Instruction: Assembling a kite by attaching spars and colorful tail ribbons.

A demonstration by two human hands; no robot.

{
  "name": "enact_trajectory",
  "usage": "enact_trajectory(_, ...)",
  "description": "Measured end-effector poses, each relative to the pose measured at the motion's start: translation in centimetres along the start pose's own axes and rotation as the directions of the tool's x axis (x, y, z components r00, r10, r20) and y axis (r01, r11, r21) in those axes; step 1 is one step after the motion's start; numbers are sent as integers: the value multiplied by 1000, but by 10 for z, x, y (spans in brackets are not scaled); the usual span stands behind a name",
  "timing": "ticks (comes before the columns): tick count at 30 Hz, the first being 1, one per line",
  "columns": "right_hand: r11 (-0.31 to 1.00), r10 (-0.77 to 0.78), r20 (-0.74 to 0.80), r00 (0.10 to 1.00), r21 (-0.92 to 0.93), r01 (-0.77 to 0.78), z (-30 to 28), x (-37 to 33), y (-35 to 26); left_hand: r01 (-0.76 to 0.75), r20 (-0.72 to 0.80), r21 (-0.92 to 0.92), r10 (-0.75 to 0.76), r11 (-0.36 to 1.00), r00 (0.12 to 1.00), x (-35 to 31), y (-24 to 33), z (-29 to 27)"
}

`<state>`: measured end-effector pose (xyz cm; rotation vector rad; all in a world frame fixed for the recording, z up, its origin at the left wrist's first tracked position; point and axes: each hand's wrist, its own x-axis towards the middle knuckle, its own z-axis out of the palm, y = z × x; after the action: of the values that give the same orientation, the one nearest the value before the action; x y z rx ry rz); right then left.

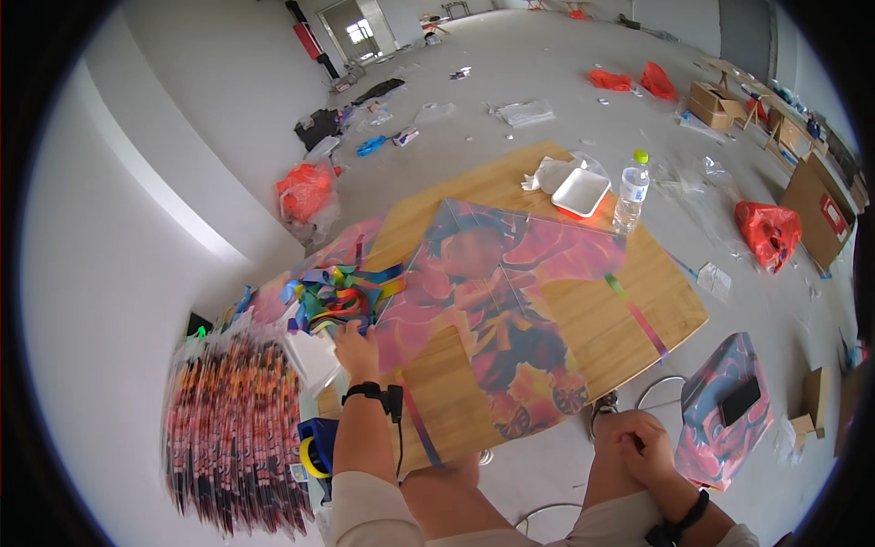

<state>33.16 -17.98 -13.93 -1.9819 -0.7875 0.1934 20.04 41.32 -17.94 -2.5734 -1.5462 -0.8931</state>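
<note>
My left hand (357, 354) reaches to the near edge of a pile of multicoloured ribbons (337, 296), beside some white sheets (314, 358). Its fingers look curled in; what they hold, if anything, is hidden. A large printed kite (483, 301) in pink, purple and blue lies spread over the wooden table (592, 328), with thin rods across it. Two rainbow ribbon strips, one red to purple (419, 419) and one green to pink (638, 314), lie either side of its lower part. My right hand (649, 448) rests on my knee, fingers loosely closed, nothing seen in them.
A clear bottle (631, 193) and white tray (581, 191) stand at the table's far edge. Left hangs a thick row of printed pieces (237, 419), beside a blue tape dispenser (316, 447). At right, a phone (740, 401) lies on a printed-covered seat (720, 438). Bags and boxes litter the floor.
</note>
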Motion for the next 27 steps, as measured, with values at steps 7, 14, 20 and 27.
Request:
enact_trajectory(7, 990, 126, 32, 991, 66, -128, 2, 3, 0, -15, 83, 230, -4, 973, 997, 12, 10, 12)
enact_trajectory(14, 990, 132, 55, 990, 34, -134, 6, 6, 4, 56, 19, 84, -58, 995, 998, 25, -12, 22)
enact_trajectory(20, 993, 110, 50, 993, 29, -111, 3, 7, -2, 196, -59, -207, -212, 959, 976, 35, -30, 23)
enact_trajectory(27, 993, 117, 44, 992, 12, -117, -4, 9, -14, 286, 3, -449, -318, 847, 948, 49, -58, 23)
